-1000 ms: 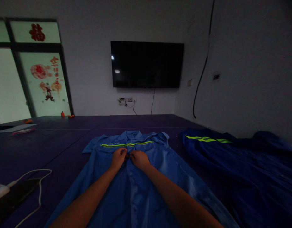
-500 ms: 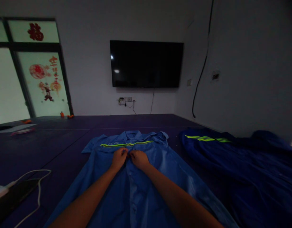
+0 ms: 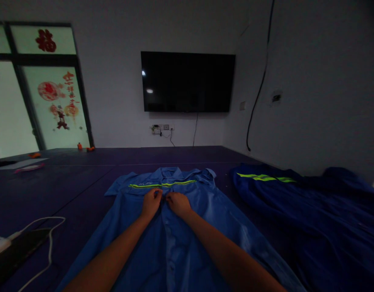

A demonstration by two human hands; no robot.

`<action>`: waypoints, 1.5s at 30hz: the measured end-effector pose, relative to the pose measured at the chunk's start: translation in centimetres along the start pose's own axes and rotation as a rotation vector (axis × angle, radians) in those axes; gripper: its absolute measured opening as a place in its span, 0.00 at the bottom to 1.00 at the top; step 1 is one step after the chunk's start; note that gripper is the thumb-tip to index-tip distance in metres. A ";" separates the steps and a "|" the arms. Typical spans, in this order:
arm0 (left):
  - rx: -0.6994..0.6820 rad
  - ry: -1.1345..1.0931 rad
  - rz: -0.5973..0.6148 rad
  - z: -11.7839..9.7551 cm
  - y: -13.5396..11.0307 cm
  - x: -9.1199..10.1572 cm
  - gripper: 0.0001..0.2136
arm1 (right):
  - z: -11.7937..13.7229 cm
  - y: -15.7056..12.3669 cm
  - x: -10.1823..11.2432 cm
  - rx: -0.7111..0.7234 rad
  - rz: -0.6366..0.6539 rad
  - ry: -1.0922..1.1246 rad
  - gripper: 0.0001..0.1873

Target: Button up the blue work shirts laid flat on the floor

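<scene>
A blue work shirt [image 3: 189, 239] lies spread on the dark purple surface, its collar at the far end and a yellow-green reflective stripe across the chest. Just below that stripe, my left hand [image 3: 151, 202] pinches the edge of the front placket. My right hand [image 3: 178, 203] is closed on the other side of the same opening, its fingers close to those of the left. What lies between the fingertips is too small and dark to make out. Buttons run down the placket toward me.
A darker blue garment [image 3: 296, 207] with a reflective stripe lies to the right. At left are a white charger [image 3: 0, 245] with its cable [image 3: 50, 243] and a dark flat object [image 3: 28, 247]. A television [image 3: 188, 83] hangs on the far wall.
My left hand has shifted very slightly left, away from the right hand. The shirt and my right hand look nearly the same.
</scene>
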State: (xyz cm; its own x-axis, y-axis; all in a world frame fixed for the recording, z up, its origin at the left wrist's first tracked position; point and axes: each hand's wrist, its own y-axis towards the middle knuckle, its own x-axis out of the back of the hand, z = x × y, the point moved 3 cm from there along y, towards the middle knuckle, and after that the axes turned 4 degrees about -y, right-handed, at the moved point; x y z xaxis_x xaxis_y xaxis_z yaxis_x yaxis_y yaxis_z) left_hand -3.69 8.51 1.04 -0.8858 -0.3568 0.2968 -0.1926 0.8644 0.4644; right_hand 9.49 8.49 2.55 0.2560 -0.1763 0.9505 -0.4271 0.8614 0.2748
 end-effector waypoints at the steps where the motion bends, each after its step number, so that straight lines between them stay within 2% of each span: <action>1: -0.002 0.000 -0.004 0.0 0.0 0.0 0.14 | 0.0 0.0 0.0 -0.002 0.003 -0.003 0.14; 9: -0.012 -0.040 0.000 0.4 0.3 -0.2 0.16 | -0.1 0.1 -0.2 0.006 -0.006 -0.009 0.14; 16: 0.024 -0.185 0.064 0.6 0.0 -0.3 0.15 | -0.4 0.1 -0.7 0.105 0.009 0.063 0.15; 20: 0.035 -0.226 0.106 0.6 -0.6 -0.2 0.13 | 0.1 -0.9 -0.6 0.169 0.018 0.068 0.18; 25: -0.010 -0.138 0.186 0.1 -2.1 0.1 0.17 | 0.7 -3.9 0.1 0.214 0.012 -0.004 0.21; 29: -0.016 -0.120 0.270 -0.4 -4.6 0.6 0.22 | 0.9 -6.6 0.2 0.276 0.032 0.010 0.21; 34: -0.046 -0.009 0.239 -1.0 -7.8 1.4 0.23 | 1.1 -8.7 0.0 0.266 0.033 0.047 0.22; 38: -0.079 0.097 0.249 -2.2 -8.9 1.8 0.20 | 1.2 -9.1 0.6 0.220 0.028 0.142 0.20; 41: -0.104 0.175 0.262 -3.3 -9.2 1.8 0.13 | 1.5 -9.1 1.5 0.201 -0.007 0.235 0.16; 45: -0.168 0.251 0.260 -4.4 -9.3 1.7 0.07 | 2.0 -9.2 2.4 0.171 -0.056 0.297 0.18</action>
State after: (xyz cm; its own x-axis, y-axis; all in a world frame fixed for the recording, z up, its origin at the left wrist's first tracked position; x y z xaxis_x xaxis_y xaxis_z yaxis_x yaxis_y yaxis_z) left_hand -1.57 -1.69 0.86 -0.7610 -0.2278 0.6075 0.1145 0.8745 0.4713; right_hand 12.32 -0.77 2.57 0.5137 -0.0527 0.8564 -0.5383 0.7574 0.3695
